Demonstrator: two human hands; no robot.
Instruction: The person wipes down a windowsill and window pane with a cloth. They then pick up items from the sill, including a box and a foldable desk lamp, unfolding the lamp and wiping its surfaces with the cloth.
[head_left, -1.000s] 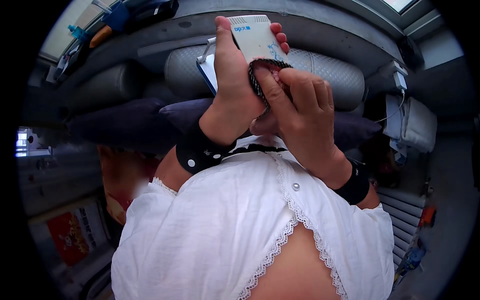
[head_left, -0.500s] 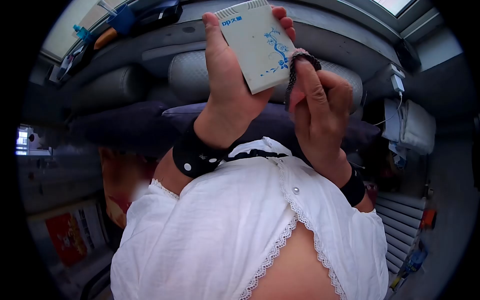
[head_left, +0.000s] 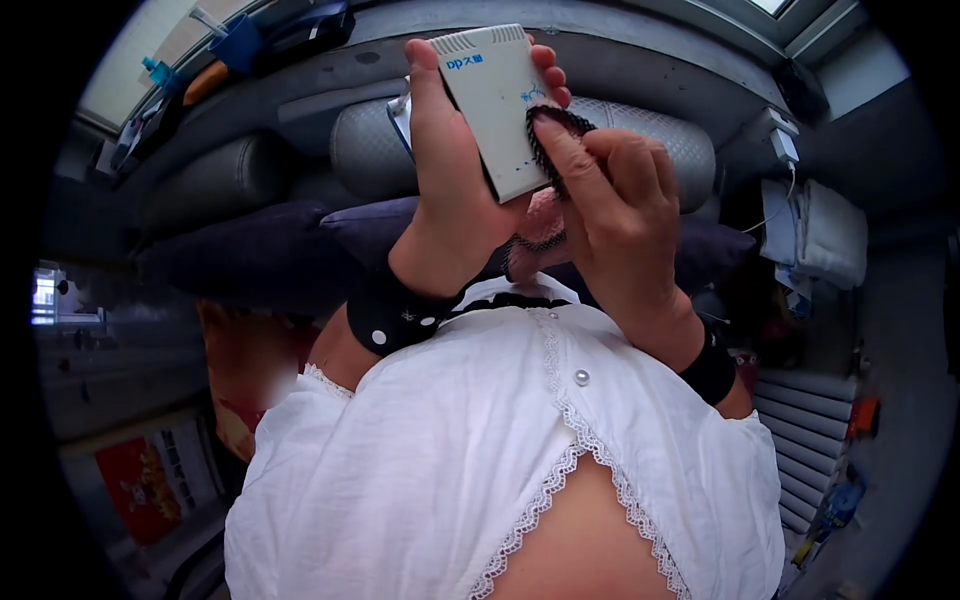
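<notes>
My left hand (head_left: 450, 190) is wrapped round a flat white device (head_left: 490, 110) with vents at its top end, blue lettering and a blue floral print. It holds the device tilted, printed face up. My right hand (head_left: 625, 200) pinches a pink cloth (head_left: 540, 220) with a black-and-white edging. The index finger presses the cloth against the device's lower right face, covering part of the print. The rest of the cloth hangs below the device, between my hands.
Behind my hands lie grey bolsters (head_left: 640, 140) and dark purple cushions (head_left: 240, 250). A blue cup (head_left: 236, 42) stands on the ledge at upper left. At right are a white charger (head_left: 783, 145) with its cable and a folded pale cloth (head_left: 832, 235). A slatted white surface (head_left: 800, 430) is at lower right.
My right hand with the cloth has moved left from the device's right edge onto its face. The device sits slightly lower and more upright than half a second ago.
</notes>
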